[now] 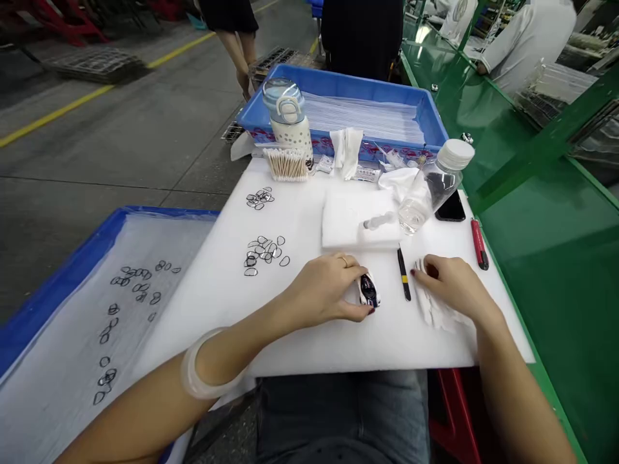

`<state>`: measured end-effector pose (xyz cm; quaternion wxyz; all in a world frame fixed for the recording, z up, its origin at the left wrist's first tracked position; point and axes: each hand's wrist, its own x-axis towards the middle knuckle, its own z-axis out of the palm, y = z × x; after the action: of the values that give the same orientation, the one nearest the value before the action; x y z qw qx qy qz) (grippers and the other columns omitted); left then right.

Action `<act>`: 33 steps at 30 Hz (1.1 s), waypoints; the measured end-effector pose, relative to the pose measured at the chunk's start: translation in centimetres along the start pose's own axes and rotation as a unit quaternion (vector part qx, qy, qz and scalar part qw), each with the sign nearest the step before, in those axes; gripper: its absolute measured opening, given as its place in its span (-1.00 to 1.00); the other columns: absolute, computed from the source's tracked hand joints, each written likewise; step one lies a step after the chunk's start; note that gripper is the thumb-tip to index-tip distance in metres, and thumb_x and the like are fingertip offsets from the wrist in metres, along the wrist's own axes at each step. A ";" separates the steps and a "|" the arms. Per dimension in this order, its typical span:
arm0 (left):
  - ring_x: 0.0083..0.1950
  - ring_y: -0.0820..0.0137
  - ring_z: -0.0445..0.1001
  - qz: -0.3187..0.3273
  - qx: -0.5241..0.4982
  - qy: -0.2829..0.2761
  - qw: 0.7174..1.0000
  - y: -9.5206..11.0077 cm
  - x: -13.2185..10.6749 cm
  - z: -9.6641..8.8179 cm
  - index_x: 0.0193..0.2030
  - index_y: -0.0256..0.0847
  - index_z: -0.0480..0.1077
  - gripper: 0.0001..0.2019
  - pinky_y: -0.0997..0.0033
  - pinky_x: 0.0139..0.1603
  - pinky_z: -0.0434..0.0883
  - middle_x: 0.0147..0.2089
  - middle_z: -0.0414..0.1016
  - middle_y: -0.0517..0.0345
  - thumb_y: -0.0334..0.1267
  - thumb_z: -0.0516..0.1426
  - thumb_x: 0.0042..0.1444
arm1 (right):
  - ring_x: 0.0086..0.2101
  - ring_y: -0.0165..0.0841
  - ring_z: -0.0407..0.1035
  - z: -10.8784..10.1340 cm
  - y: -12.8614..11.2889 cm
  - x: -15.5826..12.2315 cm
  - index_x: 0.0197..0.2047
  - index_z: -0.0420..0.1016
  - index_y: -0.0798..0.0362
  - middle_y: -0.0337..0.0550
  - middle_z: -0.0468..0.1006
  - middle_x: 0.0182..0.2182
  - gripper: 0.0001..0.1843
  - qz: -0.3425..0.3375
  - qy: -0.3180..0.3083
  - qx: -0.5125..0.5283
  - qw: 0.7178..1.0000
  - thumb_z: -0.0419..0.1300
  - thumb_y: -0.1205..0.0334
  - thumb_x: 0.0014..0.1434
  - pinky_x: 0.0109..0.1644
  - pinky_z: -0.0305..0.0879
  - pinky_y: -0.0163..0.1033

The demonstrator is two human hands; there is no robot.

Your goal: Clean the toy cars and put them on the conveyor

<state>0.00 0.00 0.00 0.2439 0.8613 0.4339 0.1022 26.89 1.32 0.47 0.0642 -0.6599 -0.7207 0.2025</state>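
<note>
My left hand [329,290] grips a small white part with a glossy black middle [368,291] between thumb and fingers, low over the white work surface. My right hand [452,287] is closed, with its thumb and curled fingers on a crumpled white cloth [430,309]. Between the hands lie black tweezers with a yellow band [403,276]. Behind them a stack of white wipes [338,222] carries a small translucent tube [380,221]. A clear bottle with a white cap [430,187] leans beside it.
Thin black rings [264,250] lie in groups on the left of the white board [300,354], more in the blue-edged tray [111,238]. Cotton swabs [286,165], a tumbler [290,119] and a blue bin [338,77] stand behind. A red cutter [478,243] and phone [452,207] lie right.
</note>
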 end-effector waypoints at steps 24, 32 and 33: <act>-0.05 0.16 0.53 0.002 -0.010 -0.008 1.000 0.1 -0.1 0.0 -0.14 -0.24 0.55 -0.65 0.21 -0.08 0.45 -0.16 0.60 0.05 -0.01 0.25 0.06 | -0.45 -0.30 0.33 2.1 -1.6 -0.9 -0.14 0.42 -0.02 -0.18 0.51 -0.44 -0.79 -0.092 0.190 0.038 0.977 0.12 0.08 0.20 -0.34 0.20 -0.21; -0.17 0.21 0.54 0.002 -0.029 0.017 0.999 0.0 -0.1 0.1 -0.16 -0.22 0.57 -0.66 0.28 -0.19 0.42 -0.25 0.61 0.08 0.00 0.23 0.06 | -0.60 -0.37 0.23 2.4 -2.3 -0.4 -0.14 0.51 -0.02 -0.32 0.34 -0.64 -0.73 -0.100 0.002 0.169 0.981 0.11 0.28 0.08 -0.47 0.13 -0.26; -0.18 0.21 0.53 0.004 -0.034 0.017 0.999 -0.1 -0.1 0.1 -0.17 -0.22 0.57 -0.66 0.28 -0.21 0.41 -0.27 0.60 0.09 0.00 0.23 0.05 | -0.61 -0.37 0.26 2.0 -1.5 -0.8 -0.19 0.54 -0.01 -0.29 0.36 -0.65 -0.77 -0.115 -0.010 0.264 0.958 0.11 0.22 0.11 -0.50 0.15 -0.26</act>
<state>-0.09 -0.07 -0.14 0.2655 0.8523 0.4307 0.1323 24.93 0.08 -0.63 0.2518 -0.5301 -0.7134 0.3830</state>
